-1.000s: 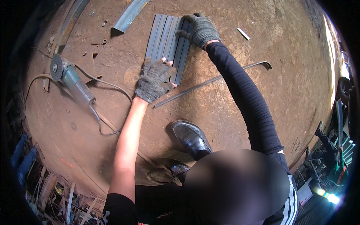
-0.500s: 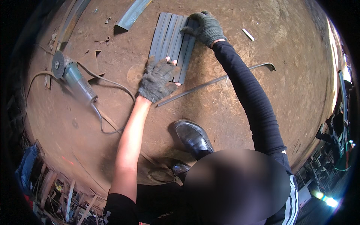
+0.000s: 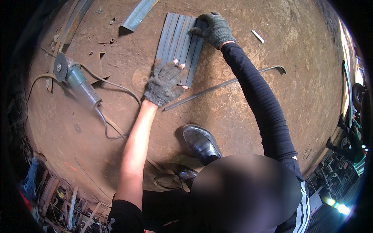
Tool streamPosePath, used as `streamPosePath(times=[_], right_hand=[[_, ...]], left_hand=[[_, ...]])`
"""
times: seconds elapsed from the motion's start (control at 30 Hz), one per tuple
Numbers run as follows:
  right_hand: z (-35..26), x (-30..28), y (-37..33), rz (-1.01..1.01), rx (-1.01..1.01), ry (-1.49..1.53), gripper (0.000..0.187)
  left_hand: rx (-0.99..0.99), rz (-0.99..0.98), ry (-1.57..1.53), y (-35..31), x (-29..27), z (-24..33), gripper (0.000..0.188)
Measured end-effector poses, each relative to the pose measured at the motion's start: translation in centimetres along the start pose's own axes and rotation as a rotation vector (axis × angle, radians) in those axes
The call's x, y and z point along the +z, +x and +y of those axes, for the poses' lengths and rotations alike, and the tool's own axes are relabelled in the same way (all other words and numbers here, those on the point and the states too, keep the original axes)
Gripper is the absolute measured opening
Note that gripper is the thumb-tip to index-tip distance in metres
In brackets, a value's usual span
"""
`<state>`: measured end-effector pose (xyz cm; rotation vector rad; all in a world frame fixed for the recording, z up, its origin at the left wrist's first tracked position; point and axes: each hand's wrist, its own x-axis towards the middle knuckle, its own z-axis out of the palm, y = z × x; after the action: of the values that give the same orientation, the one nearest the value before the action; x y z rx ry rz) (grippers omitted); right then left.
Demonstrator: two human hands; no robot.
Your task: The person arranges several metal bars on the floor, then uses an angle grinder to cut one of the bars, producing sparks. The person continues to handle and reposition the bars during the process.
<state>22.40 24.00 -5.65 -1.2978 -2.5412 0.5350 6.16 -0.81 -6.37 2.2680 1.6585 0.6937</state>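
Observation:
Several dark steel bars lie side by side on the floor, forming a flat, slightly slanted panel. My left hand, in a grey knit glove with bare fingertips, rests across their near ends. Its fingers are spread over the bars and the thumb is at the near edge. At the far right corner, my right hand, also gloved, curls round the outermost bar, its thumb lying on top. Some of the right fingers are hidden behind the hand. Just nearer than the bars, a long thin rod with a bent end runs under my right forearm.
To the left lies an angle grinder with its cord looping over the floor. A steel channel piece is at the far side, a white stick at the right. Scrap metal is heaped at the lower left. My black shoe stands close by.
Both hands and the bars stay practically in place; the view has shifted very slightly. At the right edge, a dark figure in the background has moved.

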Motion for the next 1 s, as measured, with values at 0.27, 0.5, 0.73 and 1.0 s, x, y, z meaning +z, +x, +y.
streamPosePath(times=[0.27, 0.5, 0.73, 1.0], right_hand=[[0.5, 0.1, -0.1, 0.04, -0.02, 0.022, 0.062], [0.3, -0.7, 0.1, -0.02, -0.014, 0.075, 0.063], [0.0, -0.6, 0.4, -0.054, 0.007, 0.036, 0.065], [-0.4, -1.0, 0.6, -0.092, 0.023, 0.051, 0.067]], left_hand=[[-0.01, -0.006, -0.002, 0.1, 0.2, 0.0, 0.051], [-0.017, -0.035, -0.018, 0.0, 0.1, 0.0, 0.057], [-0.021, -0.04, -0.007, 0.0, -0.2, 0.0, 0.053], [-0.021, -0.053, 0.028, -0.2, 0.0, -0.1, 0.054]])
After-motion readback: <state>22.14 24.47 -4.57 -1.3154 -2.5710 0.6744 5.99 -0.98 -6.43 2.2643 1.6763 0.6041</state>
